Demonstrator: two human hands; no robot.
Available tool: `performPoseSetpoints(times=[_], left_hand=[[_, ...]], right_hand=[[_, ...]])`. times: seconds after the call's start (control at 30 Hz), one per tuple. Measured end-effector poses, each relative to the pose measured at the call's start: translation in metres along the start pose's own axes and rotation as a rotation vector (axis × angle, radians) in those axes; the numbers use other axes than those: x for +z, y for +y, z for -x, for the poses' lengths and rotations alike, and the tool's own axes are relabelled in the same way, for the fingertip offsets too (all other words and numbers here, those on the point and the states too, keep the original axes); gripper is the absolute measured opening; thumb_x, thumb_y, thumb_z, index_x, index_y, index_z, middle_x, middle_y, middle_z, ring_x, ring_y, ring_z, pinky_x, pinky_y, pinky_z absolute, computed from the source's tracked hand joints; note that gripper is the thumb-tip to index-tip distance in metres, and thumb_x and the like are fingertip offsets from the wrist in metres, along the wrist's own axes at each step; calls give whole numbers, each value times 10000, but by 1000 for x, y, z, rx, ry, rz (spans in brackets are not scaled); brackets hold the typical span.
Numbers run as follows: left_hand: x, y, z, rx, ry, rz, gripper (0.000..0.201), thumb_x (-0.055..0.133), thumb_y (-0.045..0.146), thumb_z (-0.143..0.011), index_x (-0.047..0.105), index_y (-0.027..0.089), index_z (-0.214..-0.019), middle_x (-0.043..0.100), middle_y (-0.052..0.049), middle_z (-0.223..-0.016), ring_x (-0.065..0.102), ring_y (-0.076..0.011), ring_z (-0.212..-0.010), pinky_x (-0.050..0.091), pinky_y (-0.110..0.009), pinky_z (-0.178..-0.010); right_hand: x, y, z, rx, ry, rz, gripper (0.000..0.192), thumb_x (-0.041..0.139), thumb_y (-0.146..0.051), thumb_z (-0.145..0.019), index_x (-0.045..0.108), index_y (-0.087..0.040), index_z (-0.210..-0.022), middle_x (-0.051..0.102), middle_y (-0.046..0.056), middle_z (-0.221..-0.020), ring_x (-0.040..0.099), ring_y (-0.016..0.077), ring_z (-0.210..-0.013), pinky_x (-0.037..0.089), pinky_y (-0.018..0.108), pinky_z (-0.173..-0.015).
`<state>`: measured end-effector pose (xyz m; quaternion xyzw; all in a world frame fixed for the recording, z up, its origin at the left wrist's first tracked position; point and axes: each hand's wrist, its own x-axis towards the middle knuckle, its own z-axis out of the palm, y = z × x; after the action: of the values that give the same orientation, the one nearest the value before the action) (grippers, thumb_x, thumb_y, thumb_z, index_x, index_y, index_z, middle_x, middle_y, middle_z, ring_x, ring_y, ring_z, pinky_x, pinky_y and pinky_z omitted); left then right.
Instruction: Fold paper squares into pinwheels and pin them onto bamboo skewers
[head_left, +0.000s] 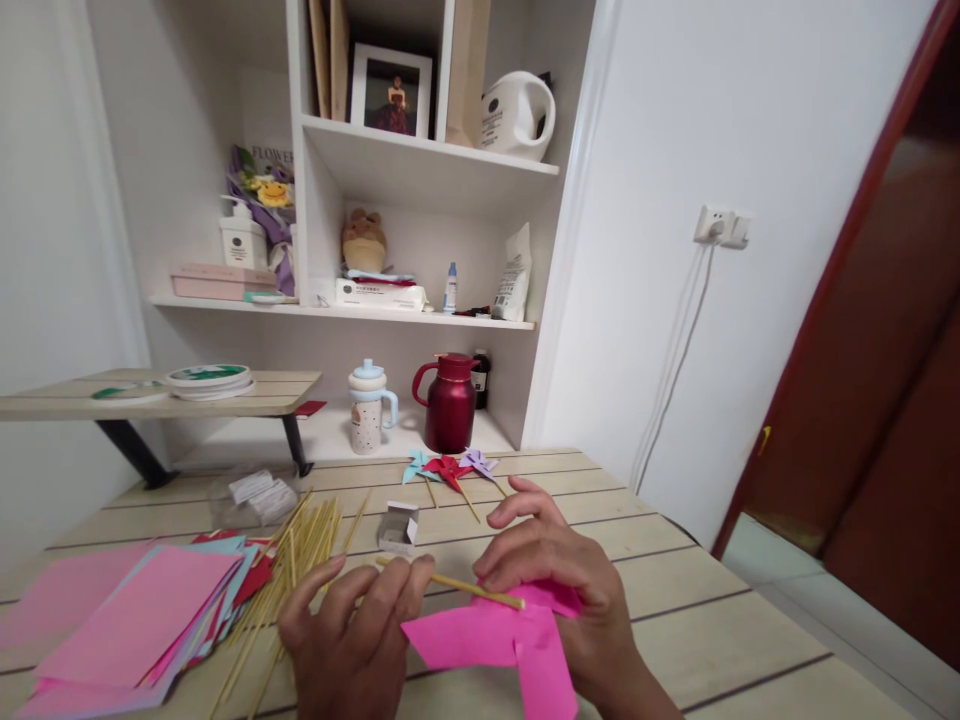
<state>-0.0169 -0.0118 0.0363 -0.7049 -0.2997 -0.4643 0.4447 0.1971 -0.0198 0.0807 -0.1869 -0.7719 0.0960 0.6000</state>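
Observation:
My left hand [352, 630] is closed around one end of a thin wooden stick [457, 584]. The stick's other end lies against the middle of a bright pink paper pinwheel [480, 638]. My right hand [562, 590] holds the pinwheel from its right side, fingers curled over its upper edge and partly hiding it. Beyond my hands lie finished pinwheels on sticks: a light blue pinwheel [417, 466], a red pinwheel [448, 470] and a lilac pinwheel [478, 461]. A small open white box [397, 528] sits just past my left hand.
Left of my hands are a pile of wooden sticks [311, 540] and a stack of coloured paper sheets [142, 620]. Behind them is a clear container [251, 495] with white pieces. A raised stand [262, 388], a speckled cup [367, 415] and a red jug [450, 405] are at the back.

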Motion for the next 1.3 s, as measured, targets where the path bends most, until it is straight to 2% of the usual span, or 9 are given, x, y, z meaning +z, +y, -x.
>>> performPoseSetpoints(times=[0.17,0.37,0.47,0.57,0.7,0.83,0.93,1.17,1.3], left_hand=[[3,5,3,-36,-19,31,164,609,169,-919,717,215,-1033,749,6,-800,621,-157,-750,317,-397,-983],[12,10,10,-208,-92,255,265,517,97,-911,690,263,-1023,722,-1,-856,666,-159,-791,323,-410,-1003],[18,9,14,-348,-158,301,331,501,118,-901,646,280,-1150,723,-27,-978,673,-201,-911,368,-426,-983],[21,10,16,-572,-228,451,412,519,214,-922,532,269,-1330,716,-63,-1102,658,-235,-1027,445,-445,-934],[23,13,14,-816,-351,684,376,558,356,-914,610,272,-1276,736,-64,-1060,671,-256,-1017,494,-459,-905],[23,15,9,-1079,-466,896,365,554,480,-889,742,219,-1061,733,-46,-817,686,-241,-815,526,-382,-783],[22,15,6,-1188,-518,992,390,580,516,-862,770,202,-993,670,-13,-669,635,-214,-695,510,-331,-708],[24,25,8,-1201,-534,1178,436,603,517,-839,748,208,-1110,692,-29,-724,616,-204,-713,498,-312,-695],[26,33,6,-1278,-571,1208,329,662,472,-779,782,218,-950,753,-59,-888,617,-201,-716,498,-292,-630]], right_hand=[[1,-1,-1,32,26,-30,76,762,-228,-816,739,-298,-835,775,-12,-761,668,230,-841,384,521,-1044],[1,10,-1,210,18,-159,76,771,-204,-791,748,-277,-782,754,11,-752,657,239,-905,408,493,-1025],[3,18,0,405,2,-269,55,794,-217,-747,746,-242,-732,732,31,-754,652,248,-947,478,428,-920],[8,24,-2,664,36,-415,119,833,-240,-660,724,-204,-690,709,29,-773,657,217,-825,514,338,-741],[14,27,-3,875,103,-549,234,874,-291,-586,689,-170,-661,678,9,-674,598,154,-627,483,290,-630],[18,33,0,912,159,-562,294,886,-296,-562,630,-163,-616,613,-23,-605,525,119,-573,441,267,-602],[19,36,2,901,165,-530,287,878,-306,-578,641,-167,-659,584,-30,-606,503,121,-582,424,267,-598],[13,35,2,903,115,-483,326,875,-360,-587,614,-171,-637,573,-38,-608,500,123,-586,408,267,-598],[13,34,4,891,99,-488,285,862,-327,-619,638,-170,-699,584,-40,-628,510,121,-600,410,260,-613]])
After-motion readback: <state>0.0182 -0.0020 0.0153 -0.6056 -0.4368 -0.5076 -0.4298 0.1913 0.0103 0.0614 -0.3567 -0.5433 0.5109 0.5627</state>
